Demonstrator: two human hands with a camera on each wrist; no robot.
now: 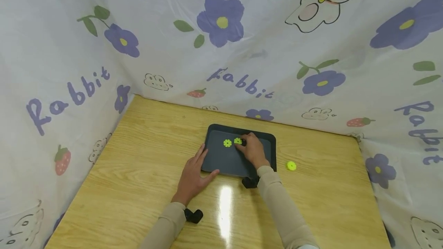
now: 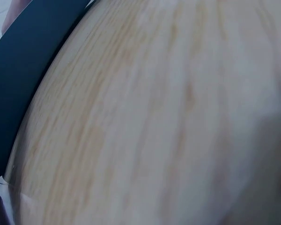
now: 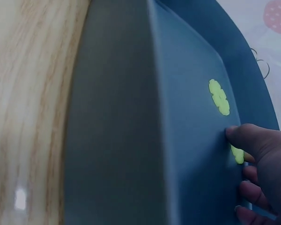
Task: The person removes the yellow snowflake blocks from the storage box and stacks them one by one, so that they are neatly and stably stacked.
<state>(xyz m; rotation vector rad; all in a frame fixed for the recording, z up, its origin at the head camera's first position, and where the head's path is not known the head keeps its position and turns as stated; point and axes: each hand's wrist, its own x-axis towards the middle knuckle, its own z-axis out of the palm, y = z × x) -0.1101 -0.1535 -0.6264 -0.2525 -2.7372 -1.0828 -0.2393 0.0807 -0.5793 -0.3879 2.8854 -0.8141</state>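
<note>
A dark tray (image 1: pixel 221 162) lies on the wooden table. Inside it, toward the far side, my right hand (image 1: pixel 253 149) pinches a yellow-green notched disc (image 1: pixel 237 141) between thumb and fingers. The right wrist view shows the thumb (image 3: pixel 243 136) over that disc (image 3: pixel 237 153), part of which is hidden. Just left of it, a second notched disc (image 1: pixel 227 143) lies flat on the tray floor. My left hand (image 1: pixel 192 178) rests at the tray's near left corner with fingers extended along its edge. In the left wrist view, mostly tabletop and the tray's rim (image 2: pixel 23 70) appear.
Right of the tray, another bright yellow disc piece (image 1: pixel 291 165) sits on the table (image 1: pixel 322 187). White cloth (image 1: pixel 263 53) printed with flowers and rabbits hangs behind the table and along both sides.
</note>
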